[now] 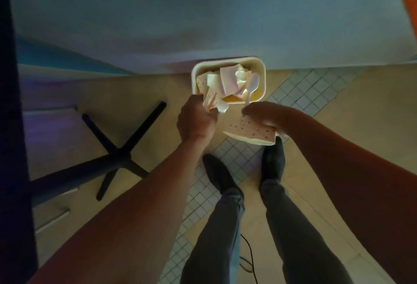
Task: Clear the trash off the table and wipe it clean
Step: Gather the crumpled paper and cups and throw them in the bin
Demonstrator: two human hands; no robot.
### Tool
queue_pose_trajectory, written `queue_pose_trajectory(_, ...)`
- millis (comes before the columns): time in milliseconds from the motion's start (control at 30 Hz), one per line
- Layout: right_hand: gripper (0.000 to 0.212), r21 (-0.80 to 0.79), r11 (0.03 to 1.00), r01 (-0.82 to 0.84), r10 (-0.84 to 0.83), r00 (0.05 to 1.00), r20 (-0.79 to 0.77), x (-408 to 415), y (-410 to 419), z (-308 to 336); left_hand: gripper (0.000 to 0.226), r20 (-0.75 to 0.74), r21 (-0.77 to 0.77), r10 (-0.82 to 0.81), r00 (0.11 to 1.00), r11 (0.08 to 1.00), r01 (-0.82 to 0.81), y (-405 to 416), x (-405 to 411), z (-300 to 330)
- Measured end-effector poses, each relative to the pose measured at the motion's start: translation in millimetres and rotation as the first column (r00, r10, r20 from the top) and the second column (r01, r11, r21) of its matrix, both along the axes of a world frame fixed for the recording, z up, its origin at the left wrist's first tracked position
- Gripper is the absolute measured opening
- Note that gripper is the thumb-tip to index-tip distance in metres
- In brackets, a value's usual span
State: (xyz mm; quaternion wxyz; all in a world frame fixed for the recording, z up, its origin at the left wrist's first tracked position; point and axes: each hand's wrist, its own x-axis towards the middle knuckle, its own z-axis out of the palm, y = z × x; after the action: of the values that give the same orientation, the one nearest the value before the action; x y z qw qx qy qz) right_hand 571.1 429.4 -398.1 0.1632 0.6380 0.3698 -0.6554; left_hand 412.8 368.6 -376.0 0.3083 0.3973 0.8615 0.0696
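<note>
Left hand grips crumpled dotted paper at cream rectangular bin's 7 o'clock rim; right hand holds dotted paper carton. Black cross-shaped desk base at 9 o'clock.

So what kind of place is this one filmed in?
Probably a café or fast-food eatery: a pedestal table base on a tiled floor, a small bin holding napkins and a plastic spoon, and dotted paper wrappers in both hands.

Cream bin on floor, holding crumpled paper, white plastic spoon.
</note>
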Motion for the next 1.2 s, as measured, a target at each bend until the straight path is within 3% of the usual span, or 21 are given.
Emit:
queue_pose_trajectory(133,0.033,-0.099,0.976,0.192,-0.194,0.981,-0.006,-5.9,20.0,-45.9,0.038,-0.044,0.027,-0.031,0.999,0.999,0.033,31.7,-11.7,-48.5)
queue_pose_trajectory(267,0.03,-0.011,0.978,0.209,-0.209,0.978,0.001,-16.7,37.1,-87.3,0.039,-0.096,0.049,-0.074,0.993,0.996,0.079,49.5,-15.3,-90.9)
queue_pose_trajectory(400,0.041,0.148,0.958,0.247,-0.25,0.968,0.008,-28.1,51.0,-122.7,0.04,-0.109,0.069,-0.112,0.988,0.99,0.12,61.7,-16.8,-126.6)
queue_pose_trajectory(567,0.043,0.192,0.931,0.31,-0.317,0.949,0.006,-41.0,58.7,-159.8,0.043,-0.069,0.007,-0.18,0.981,0.984,0.181,77.1,-23.1,-170.1)
queue_pose_trajectory(733,0.04,0.111,0.904,0.412,-0.409,0.911,-0.046,-48.8,66.6,-180.9,0.046,0.022,-0.056,-0.205,0.978,0.977,0.206,93.2,-39.0,-202.1)
queue_pose_trajectory(833,0.046,0.173,0.919,0.356,-0.358,0.934,-0.017,-49.5,68.6,-192.2,0.051,0.074,-0.065,-0.251,0.965,0.964,0.256,98.5,-42.3,-218.8)
queue_pose_trajectory(1000,0.045,0.42,0.907,0.026,-0.101,0.982,0.157,-52.5,68.3,-216.9,0.06,0.09,-0.129,-0.297,0.951,0.943,0.307,103.5,-39.5,-254.3)
queue_pose_trajectory(1200,0.03,0.475,0.874,-0.101,-0.011,0.974,0.226,-56.0,71.3,-241.7,0.057,0.037,-0.172,-0.43,0.902,0.887,0.429,112.9,-38.7,-280.1)
